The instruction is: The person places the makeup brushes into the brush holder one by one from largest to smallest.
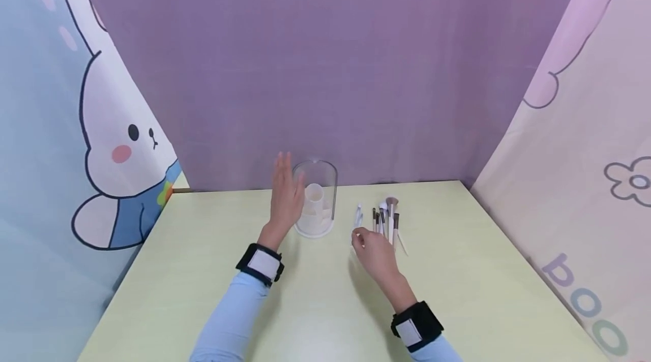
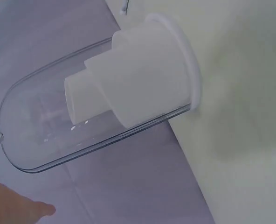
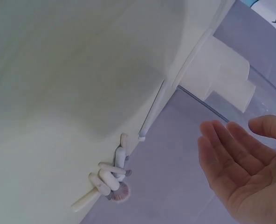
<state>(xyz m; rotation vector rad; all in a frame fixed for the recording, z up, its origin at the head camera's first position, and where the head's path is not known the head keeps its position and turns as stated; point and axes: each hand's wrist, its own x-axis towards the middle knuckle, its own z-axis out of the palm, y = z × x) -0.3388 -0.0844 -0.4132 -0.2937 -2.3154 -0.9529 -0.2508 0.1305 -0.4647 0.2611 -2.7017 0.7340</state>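
Note:
A clear rounded cover (image 2: 40,119) stands upright around a white stepped cup holder (image 2: 138,74) on a white round base (image 1: 314,233). My left hand (image 1: 286,195) is raised just left of it with straight fingers, and I cannot tell whether it touches the cover. Only a thumb or finger (image 2: 17,205) of that hand shows in the left wrist view. To the right, my right hand (image 1: 377,254) hovers over the table in front of several makeup brushes (image 1: 391,218). Its fingers (image 3: 222,158) bend loosely and hold nothing, as the right wrist view shows.
Beside the brushes lies a slender pale stick-like item (image 3: 152,112). The pale yellow table (image 1: 203,294) ends at a purple cloth backdrop (image 1: 325,68). Printed cloths, one with a rabbit (image 1: 122,142), hang at both sides.

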